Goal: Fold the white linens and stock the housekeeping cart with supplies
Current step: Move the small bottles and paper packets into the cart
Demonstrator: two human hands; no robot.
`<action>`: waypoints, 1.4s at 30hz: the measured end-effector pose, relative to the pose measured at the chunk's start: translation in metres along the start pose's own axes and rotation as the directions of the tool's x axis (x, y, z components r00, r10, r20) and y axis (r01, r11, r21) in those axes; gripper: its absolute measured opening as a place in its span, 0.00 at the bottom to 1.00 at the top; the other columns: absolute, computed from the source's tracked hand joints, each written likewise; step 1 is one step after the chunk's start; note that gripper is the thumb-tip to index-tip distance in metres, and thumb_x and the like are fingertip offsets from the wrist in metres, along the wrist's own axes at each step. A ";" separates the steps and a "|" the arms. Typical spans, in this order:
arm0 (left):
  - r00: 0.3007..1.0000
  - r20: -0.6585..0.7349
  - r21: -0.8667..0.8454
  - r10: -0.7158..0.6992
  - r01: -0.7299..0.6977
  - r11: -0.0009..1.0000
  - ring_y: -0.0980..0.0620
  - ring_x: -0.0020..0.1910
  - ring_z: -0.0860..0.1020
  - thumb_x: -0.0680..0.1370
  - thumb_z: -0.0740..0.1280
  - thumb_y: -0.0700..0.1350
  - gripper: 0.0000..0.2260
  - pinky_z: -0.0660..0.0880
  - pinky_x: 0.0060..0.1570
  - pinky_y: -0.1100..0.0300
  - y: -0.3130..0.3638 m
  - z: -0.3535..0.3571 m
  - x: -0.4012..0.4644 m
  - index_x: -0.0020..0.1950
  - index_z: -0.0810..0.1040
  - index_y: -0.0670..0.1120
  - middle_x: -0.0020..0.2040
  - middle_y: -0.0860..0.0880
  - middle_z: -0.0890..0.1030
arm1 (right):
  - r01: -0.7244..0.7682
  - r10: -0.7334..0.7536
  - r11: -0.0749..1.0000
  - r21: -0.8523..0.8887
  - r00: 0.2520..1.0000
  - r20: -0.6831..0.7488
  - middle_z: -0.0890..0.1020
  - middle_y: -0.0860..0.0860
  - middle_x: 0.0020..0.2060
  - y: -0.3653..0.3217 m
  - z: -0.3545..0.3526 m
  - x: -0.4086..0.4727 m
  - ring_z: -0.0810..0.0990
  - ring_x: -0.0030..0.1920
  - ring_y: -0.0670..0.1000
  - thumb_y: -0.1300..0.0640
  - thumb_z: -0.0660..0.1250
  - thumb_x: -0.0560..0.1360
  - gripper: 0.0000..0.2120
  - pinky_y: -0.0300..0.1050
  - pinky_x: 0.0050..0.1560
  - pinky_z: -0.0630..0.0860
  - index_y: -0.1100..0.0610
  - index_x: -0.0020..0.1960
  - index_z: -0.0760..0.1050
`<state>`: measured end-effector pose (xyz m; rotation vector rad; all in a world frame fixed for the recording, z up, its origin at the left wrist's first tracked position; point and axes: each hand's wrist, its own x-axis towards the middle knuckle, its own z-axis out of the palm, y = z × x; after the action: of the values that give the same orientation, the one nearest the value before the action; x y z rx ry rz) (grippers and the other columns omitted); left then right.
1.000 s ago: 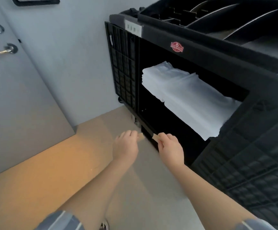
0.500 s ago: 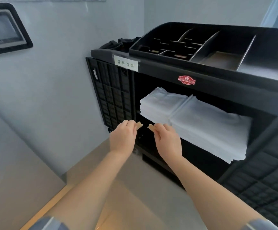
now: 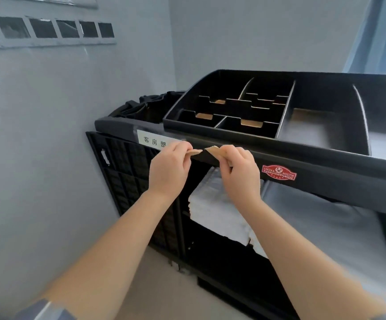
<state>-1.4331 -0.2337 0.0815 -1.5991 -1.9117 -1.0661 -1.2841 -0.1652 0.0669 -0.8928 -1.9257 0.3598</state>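
Note:
A black housekeeping cart (image 3: 325,167) stands against the wall. Its top tray (image 3: 228,128) has several divided compartments, some holding small tan packets (image 3: 251,123). Folded white linens (image 3: 219,218) lie stacked on the open shelf below. My left hand (image 3: 170,168) pinches a small tan packet (image 3: 194,152) in front of the cart's top rail. My right hand (image 3: 239,170) pinches another tan packet (image 3: 213,150) beside it. The two packets almost meet at their tips.
A pale wall runs along the left, close to the cart's gridded side panel (image 3: 127,179). A dark bag (image 3: 145,105) hangs at the cart's far end. A white label (image 3: 152,140) and a red badge (image 3: 279,172) sit on the rail. Beige floor (image 3: 162,285) lies below.
Both hands have risen with their tan packets from near the floor at the cart's base to the top rail. The view has tilted upward with them.

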 end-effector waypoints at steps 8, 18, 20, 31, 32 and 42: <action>0.989 -0.102 -0.131 0.111 -0.124 0.984 0.53 0.44 0.78 0.77 0.69 0.45 0.06 0.76 0.44 0.64 -0.054 0.014 0.109 0.51 0.80 0.44 0.46 0.49 0.82 | 0.018 -0.020 1.000 -0.025 0.998 -0.054 0.81 0.49 0.49 0.008 0.022 0.103 0.74 0.52 0.49 0.60 0.64 0.79 0.08 0.40 0.51 0.72 0.56 0.56 0.78; 0.965 0.010 -0.302 0.263 -0.248 0.921 0.56 0.45 0.75 0.76 0.69 0.40 0.04 0.75 0.45 0.68 -0.142 0.074 0.193 0.51 0.77 0.46 0.48 0.51 0.78 | 0.032 -0.013 0.976 -0.217 0.996 0.086 0.76 0.49 0.53 0.026 0.074 0.177 0.70 0.59 0.50 0.61 0.67 0.76 0.07 0.44 0.61 0.70 0.54 0.53 0.79; 0.944 0.006 -0.296 0.329 -0.312 0.903 0.56 0.45 0.75 0.76 0.69 0.42 0.04 0.77 0.44 0.61 -0.159 0.083 0.210 0.51 0.79 0.47 0.45 0.51 0.79 | 0.066 -0.042 0.957 -0.284 0.995 0.089 0.76 0.47 0.53 0.025 0.082 0.191 0.68 0.59 0.49 0.59 0.69 0.75 0.06 0.44 0.62 0.67 0.54 0.50 0.82; 0.897 0.097 -0.519 0.430 -0.323 0.791 0.58 0.40 0.76 0.75 0.70 0.41 0.05 0.70 0.43 0.75 -0.184 0.127 0.260 0.49 0.78 0.48 0.44 0.53 0.79 | -0.017 0.199 0.913 -0.407 0.891 0.408 0.78 0.47 0.53 0.014 0.103 0.219 0.77 0.53 0.45 0.60 0.69 0.75 0.11 0.31 0.54 0.74 0.52 0.55 0.83; 0.895 0.096 -0.526 0.436 -0.326 0.785 0.58 0.40 0.76 0.75 0.71 0.41 0.05 0.70 0.43 0.75 -0.184 0.130 0.261 0.49 0.77 0.48 0.44 0.53 0.79 | -0.019 0.225 0.902 -0.432 0.873 0.432 0.78 0.46 0.55 0.013 0.104 0.221 0.77 0.55 0.45 0.60 0.68 0.75 0.11 0.31 0.55 0.73 0.52 0.56 0.83; 0.881 0.110 -0.418 0.460 -0.379 0.826 0.55 0.34 0.76 0.71 0.73 0.39 0.08 0.79 0.31 0.56 -0.184 0.139 0.249 0.41 0.76 0.49 0.38 0.53 0.78 | -0.207 0.311 0.862 -0.463 0.937 0.159 0.78 0.46 0.59 0.009 0.096 0.222 0.76 0.59 0.47 0.55 0.69 0.75 0.20 0.41 0.61 0.74 0.50 0.67 0.73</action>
<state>-1.6495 0.0234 0.1284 -2.3045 -1.3981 -1.1602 -1.4251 0.0109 0.1550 -1.4785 -2.1448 0.1874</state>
